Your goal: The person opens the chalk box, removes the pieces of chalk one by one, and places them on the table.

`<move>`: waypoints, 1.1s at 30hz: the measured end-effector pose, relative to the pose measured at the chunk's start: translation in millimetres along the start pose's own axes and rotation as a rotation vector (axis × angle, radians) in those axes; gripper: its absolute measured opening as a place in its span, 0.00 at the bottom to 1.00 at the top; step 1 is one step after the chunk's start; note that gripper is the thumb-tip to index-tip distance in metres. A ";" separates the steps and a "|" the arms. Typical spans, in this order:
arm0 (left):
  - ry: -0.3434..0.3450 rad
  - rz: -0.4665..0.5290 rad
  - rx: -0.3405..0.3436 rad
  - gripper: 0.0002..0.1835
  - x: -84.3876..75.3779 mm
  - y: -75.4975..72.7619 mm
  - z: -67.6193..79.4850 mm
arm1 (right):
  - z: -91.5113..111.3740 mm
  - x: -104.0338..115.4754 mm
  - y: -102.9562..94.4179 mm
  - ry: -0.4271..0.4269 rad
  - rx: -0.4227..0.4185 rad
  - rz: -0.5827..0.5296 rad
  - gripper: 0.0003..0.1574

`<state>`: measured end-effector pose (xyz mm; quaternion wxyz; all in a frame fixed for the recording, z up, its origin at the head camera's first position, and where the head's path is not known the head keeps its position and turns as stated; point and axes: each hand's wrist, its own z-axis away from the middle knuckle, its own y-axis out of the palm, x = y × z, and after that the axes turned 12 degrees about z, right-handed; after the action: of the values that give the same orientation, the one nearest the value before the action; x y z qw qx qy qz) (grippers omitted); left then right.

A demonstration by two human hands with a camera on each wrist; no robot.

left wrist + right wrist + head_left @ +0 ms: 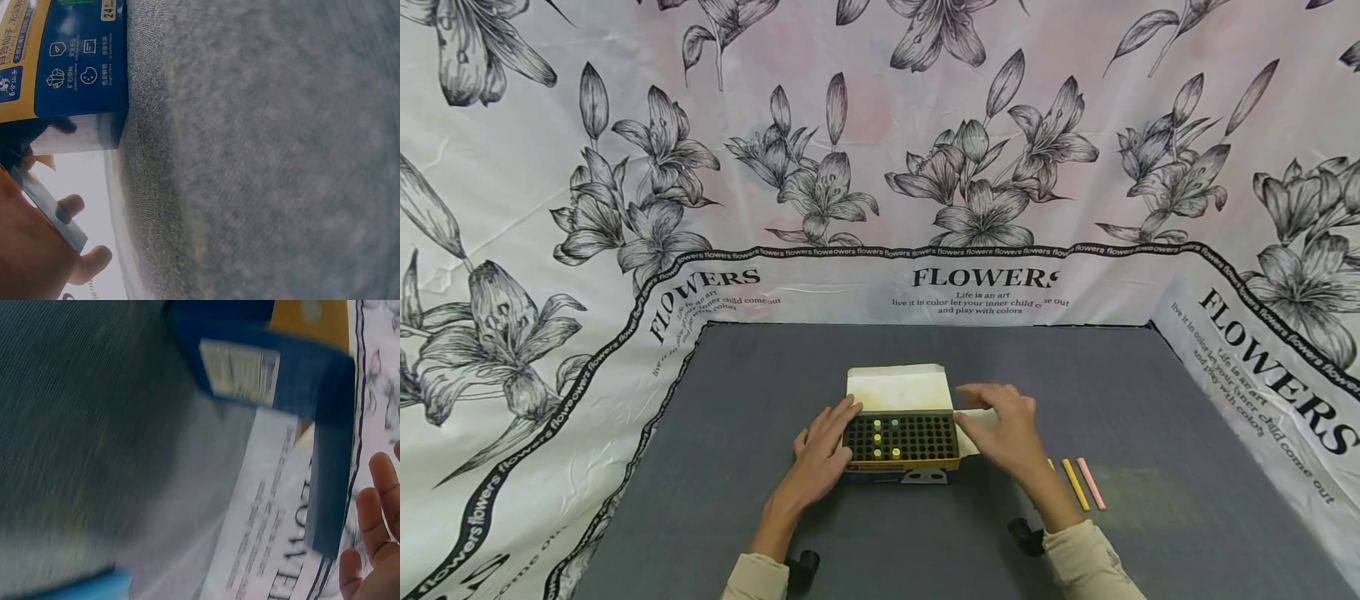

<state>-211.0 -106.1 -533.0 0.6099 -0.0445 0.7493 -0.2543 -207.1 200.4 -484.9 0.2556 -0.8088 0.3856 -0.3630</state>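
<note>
From where I stand, a glossy cardboard box (904, 465), printed blue and yellow, sits on the dark, fabric-textured table (737, 383) between the hands. Its pale-lined lid (898, 388) is folded back, showing a black insert (928, 440) of round holes; four yellow pegs (877, 438) and a teal one (895, 422) fill a few. The left hand (822, 450) rests along the box's left side, its grip loose, fingers extended. The right hand (1009, 425) curves beside the right flap (967, 445), its grip parted and bare. Slim yellow (1075, 485) and pink sticks (1091, 483) lie rightward.
</note>
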 end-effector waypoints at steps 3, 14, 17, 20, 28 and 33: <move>-0.002 0.007 0.000 0.37 0.4 0.1 1.1 | -2.3 10.3 13.2 -0.024 0.049 0.003 0.22; -0.005 0.005 -0.004 0.37 0.0 1.2 2.1 | -10.0 40.4 43.4 -0.001 0.233 0.083 0.18; -0.007 0.004 -0.005 0.37 -1.2 1.0 1.4 | -12.6 45.9 48.4 0.006 0.260 0.104 0.15; -0.012 0.004 -0.001 0.37 -2.2 0.7 1.0 | -13.1 48.9 53.2 0.023 0.282 0.123 0.13; -0.016 -0.003 -0.005 0.37 -3.8 0.1 0.7 | -11.8 51.5 63.7 0.038 0.277 0.159 0.12; -0.016 -0.002 -0.007 0.37 -4.2 0.3 1.1 | -12.4 55.4 67.3 0.069 0.274 0.183 0.10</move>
<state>-208.8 -104.6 -529.5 0.6156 -0.0494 0.7450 -0.2521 -222.0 115.5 -502.4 0.3822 -0.7148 0.4132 -0.4151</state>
